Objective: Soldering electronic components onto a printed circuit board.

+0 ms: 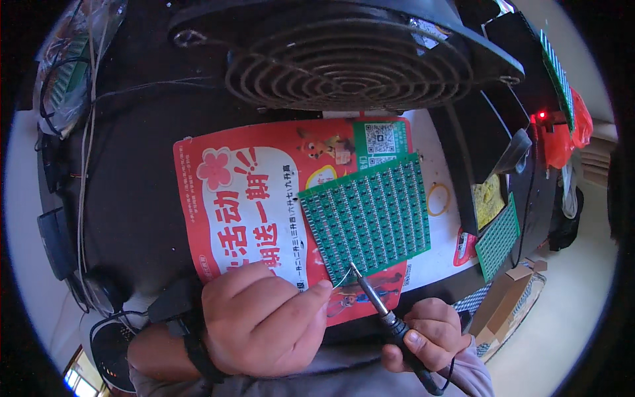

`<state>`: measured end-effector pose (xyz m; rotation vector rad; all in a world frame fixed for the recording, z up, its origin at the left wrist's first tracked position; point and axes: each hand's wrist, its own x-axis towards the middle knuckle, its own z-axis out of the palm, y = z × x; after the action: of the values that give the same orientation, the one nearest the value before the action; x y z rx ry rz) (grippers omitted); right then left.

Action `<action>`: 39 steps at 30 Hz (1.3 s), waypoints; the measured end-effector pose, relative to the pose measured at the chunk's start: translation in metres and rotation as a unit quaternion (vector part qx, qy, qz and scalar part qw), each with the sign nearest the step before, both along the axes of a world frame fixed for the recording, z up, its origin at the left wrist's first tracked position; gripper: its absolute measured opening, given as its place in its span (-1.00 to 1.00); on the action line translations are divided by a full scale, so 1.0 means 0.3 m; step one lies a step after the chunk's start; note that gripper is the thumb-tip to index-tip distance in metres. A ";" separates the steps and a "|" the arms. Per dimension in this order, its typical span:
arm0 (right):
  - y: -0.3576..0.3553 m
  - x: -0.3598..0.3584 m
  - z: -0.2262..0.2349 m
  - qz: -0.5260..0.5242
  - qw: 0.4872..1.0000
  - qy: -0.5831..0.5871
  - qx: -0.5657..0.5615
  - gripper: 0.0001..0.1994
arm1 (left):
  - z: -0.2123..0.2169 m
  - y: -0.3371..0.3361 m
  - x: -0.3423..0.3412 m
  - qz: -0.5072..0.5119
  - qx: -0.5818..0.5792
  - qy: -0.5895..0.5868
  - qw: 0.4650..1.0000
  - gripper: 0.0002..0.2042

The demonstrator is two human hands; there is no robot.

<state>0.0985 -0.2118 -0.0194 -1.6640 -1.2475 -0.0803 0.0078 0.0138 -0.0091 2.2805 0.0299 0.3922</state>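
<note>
Fan (350, 76) loomed at twelve o'clock; left hand (264, 321) pinched wire (342, 277), right hand (431, 334) gripped iron (374, 298) (brief, steady board (367, 221) contact seemed wisest).

On the table (139, 172) lies a flyer (211, 225), and on the flyer lies a board (370, 218), toward its right side. Behind both stands a fan (350, 87). The left hand (264, 324) is before the board's left corner with a wire (342, 278); the right hand (430, 334), farther right, holds an iron (377, 304), its tip at the board's near edge, beside the wire's end. Right of the board lies a ring (438, 200); farther right, a sponge (489, 200) sits behind a second board (499, 241). Cables (84, 165) run along the far left; behind them lies a bag (99, 23).
</note>
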 end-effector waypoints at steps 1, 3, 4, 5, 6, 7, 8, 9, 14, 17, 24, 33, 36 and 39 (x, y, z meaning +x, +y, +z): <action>0.004 0.003 -0.019 0.007 1.000 0.007 0.006 -0.74 | -0.002 0.001 -0.006 0.003 0.007 0.011 1.000 -0.80; 0.004 0.005 -0.023 0.011 1.000 0.007 0.004 -0.74 | 0.002 0.005 -0.006 -0.001 0.008 0.020 1.000 -0.80; -0.002 0.005 -0.008 0.011 1.000 0.001 0.000 -0.73 | 0.005 0.006 -0.001 -0.006 0.003 0.014 1.000 -0.80; -0.009 0.004 0.009 0.011 1.000 -0.005 -0.004 -0.73 | 0.008 0.008 0.004 -0.012 -0.002 0.008 1.000 -0.80; -0.014 0.005 0.009 0.015 1.000 -0.006 -0.002 -0.73 | 0.008 0.007 0.005 -0.015 -0.001 0.008 1.000 -0.80; -0.015 0.003 0.010 0.006 1.000 -0.009 -0.002 -0.73 | 0.007 0.005 0.008 -0.016 -0.002 0.004 1.000 -0.80; -0.015 -0.001 0.012 -0.003 1.000 -0.014 -0.004 -0.73 | 0.005 0.003 0.012 -0.019 -0.004 -0.001 1.000 -0.81; -0.011 0.001 0.003 0.000 1.000 -0.010 -0.001 -0.73 | 0.002 0.003 0.007 -0.014 -0.001 0.001 1.000 -0.81; -0.006 0.005 -0.030 0.024 1.000 0.009 0.007 -0.72 | -0.003 0.005 -0.016 0.004 0.007 0.018 1.000 -0.83; -0.019 0.000 0.021 0.003 1.000 -0.013 -0.019 -0.72 | 0.007 0.004 0.005 -0.019 -0.009 0.000 1.000 -0.83; -0.020 0.008 0.015 0.015 1.000 0.006 -0.016 -0.71 | 0.003 -0.011 0.012 0.011 -0.031 -0.013 0.999 -0.84; -0.009 0.010 -0.014 0.018 1.000 0.019 0.000 -0.71 | 0.001 0.009 0.001 -0.017 -0.029 0.005 0.999 -0.80; -0.018 0.006 0.015 0.004 1.000 0.005 -0.011 -0.71 | 0.008 0.006 0.015 -0.035 -0.038 -0.004 0.999 -0.80; -0.001 0.015 -0.015 0.017 1.000 0.015 -0.003 -0.72 | -0.001 0.009 0.007 -0.031 -0.022 0.001 0.999 -0.81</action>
<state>0.1031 -0.2120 -0.0238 -1.6434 -1.2547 -0.0306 0.0099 0.0165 -0.0093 2.2336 -0.0306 0.3534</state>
